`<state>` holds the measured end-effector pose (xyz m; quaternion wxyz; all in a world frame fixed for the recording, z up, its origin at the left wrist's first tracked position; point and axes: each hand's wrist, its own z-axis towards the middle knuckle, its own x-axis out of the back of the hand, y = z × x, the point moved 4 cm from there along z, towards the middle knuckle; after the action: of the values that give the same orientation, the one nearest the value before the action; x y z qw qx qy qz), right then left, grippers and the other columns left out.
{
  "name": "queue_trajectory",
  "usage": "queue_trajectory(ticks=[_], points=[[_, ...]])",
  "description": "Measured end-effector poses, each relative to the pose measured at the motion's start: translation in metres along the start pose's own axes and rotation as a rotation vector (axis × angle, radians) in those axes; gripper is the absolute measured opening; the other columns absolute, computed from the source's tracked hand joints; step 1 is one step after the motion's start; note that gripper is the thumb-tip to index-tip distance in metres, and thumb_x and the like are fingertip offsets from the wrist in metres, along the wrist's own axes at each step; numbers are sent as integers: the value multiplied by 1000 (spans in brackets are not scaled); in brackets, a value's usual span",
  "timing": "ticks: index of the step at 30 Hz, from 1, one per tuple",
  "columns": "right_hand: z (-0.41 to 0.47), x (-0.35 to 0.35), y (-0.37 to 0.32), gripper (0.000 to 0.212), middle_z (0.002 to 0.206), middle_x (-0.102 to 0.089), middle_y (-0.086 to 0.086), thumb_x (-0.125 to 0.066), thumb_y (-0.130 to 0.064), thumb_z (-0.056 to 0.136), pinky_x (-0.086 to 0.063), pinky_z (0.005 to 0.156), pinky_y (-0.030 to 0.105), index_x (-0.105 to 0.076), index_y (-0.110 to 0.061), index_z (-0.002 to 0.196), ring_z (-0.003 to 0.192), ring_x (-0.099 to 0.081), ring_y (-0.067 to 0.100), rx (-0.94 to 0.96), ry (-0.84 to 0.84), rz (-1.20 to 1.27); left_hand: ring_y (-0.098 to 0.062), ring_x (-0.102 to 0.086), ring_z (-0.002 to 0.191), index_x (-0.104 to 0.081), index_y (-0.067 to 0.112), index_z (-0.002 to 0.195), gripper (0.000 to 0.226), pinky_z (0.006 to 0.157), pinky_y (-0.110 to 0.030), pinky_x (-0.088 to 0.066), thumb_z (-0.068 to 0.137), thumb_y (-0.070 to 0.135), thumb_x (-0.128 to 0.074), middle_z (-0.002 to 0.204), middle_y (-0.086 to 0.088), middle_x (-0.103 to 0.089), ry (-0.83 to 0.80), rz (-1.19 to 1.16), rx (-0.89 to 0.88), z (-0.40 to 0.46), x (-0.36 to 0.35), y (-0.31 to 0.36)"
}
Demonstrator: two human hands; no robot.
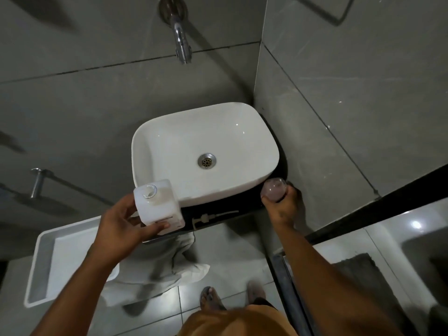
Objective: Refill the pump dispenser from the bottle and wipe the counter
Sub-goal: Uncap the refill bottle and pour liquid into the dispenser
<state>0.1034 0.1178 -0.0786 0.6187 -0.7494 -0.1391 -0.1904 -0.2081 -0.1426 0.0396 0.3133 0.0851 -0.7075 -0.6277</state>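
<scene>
My left hand (123,225) grips a white square dispenser body (157,204) with its round neck uncovered, held over the near-left corner of the white basin (169,139). The pump head with its thin tube (213,215) lies flat on the dark counter (242,207) in front of the basin. My right hand (282,202) is wrapped around a small translucent pinkish bottle (274,189) at the counter's right end, beside the wall. A pale cloth (177,260) hangs over the counter's front edge below the dispenser.
A chrome spout (181,42) juts from the grey tiled wall above the basin. A white tray-like shelf (46,258) sits low on the left. A black-framed glass partition (363,207) closes the right side. My feet stand on the tiled floor.
</scene>
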Motion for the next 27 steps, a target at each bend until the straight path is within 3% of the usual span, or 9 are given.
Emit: queue_trajectory(ticks=[2, 5, 8, 12, 15, 19, 22, 27], points=[[-3, 8, -5, 88, 129, -61, 10, -94, -18, 59, -53, 96, 39, -50, -12, 136, 115, -60, 32, 41, 3, 7, -9, -74, 105, -69, 36, 124, 79, 75, -22, -61, 53, 20, -100, 117, 11, -76, 11, 12, -9, 1, -2, 5], [-15, 21, -23, 83, 107, -61, -8, -94, -28, 50, -54, 80, 31, -51, -26, 121, 99, -66, 25, 110, -34, 59, -6, -74, 101, -68, 42, 121, 77, 79, -20, -61, 53, 26, -100, 114, 15, -77, 29, 68, -51, 3, -7, 20], [-32, 30, -53, 79, 114, -65, -5, -88, -41, 45, -61, 80, 35, -48, -43, 113, 98, -68, 17, 140, -140, 132, -3, -73, 104, -68, 49, 118, 76, 84, -13, -56, 52, 33, -102, 115, 18, -76, 20, 75, -103, 9, -12, 41], [-63, 34, -99, 77, 120, -61, -16, -88, -42, 48, -61, 80, 32, -47, -60, 111, 105, -66, 12, 274, -273, 194, -3, -69, 112, -67, 47, 119, 73, 90, -14, -53, 52, 36, -94, 121, 19, -73, 12, 93, -162, 19, -16, 72], [-82, 36, -132, 80, 121, -61, -19, -86, -42, 49, -60, 76, 25, -51, -48, 121, 105, -65, 9, 385, -335, 199, -2, -65, 116, -65, 36, 129, 77, 101, -22, -51, 57, 35, -94, 123, 16, -70, -11, 209, -217, 27, -13, 98], [-99, 36, -166, 82, 120, -63, -23, -86, -36, 50, -54, 68, 12, -56, -35, 126, 102, -65, 0, 477, -397, 231, -3, -59, 114, -57, 35, 141, 86, 94, -21, -50, 61, 50, -85, 124, 14, -62, -54, 417, -271, 38, -2, 131], [-103, 32, -182, 82, 122, -63, -18, -88, -33, 54, -58, 78, 18, -57, -28, 130, 108, -62, -2, 508, -429, 209, -13, -59, 107, -53, 35, 145, 91, 89, -30, -51, 60, 52, -81, 120, 12, -58, -67, 527, -287, 45, 2, 151], [-108, 24, -186, 79, 119, -65, -17, -88, -31, 55, -58, 86, 28, -59, -27, 128, 109, -59, -6, 507, -433, 164, -14, -53, 107, -48, 39, 148, 92, 87, -27, -47, 67, 46, -88, 122, 13, -53, -90, 659, -307, 49, 12, 165]])
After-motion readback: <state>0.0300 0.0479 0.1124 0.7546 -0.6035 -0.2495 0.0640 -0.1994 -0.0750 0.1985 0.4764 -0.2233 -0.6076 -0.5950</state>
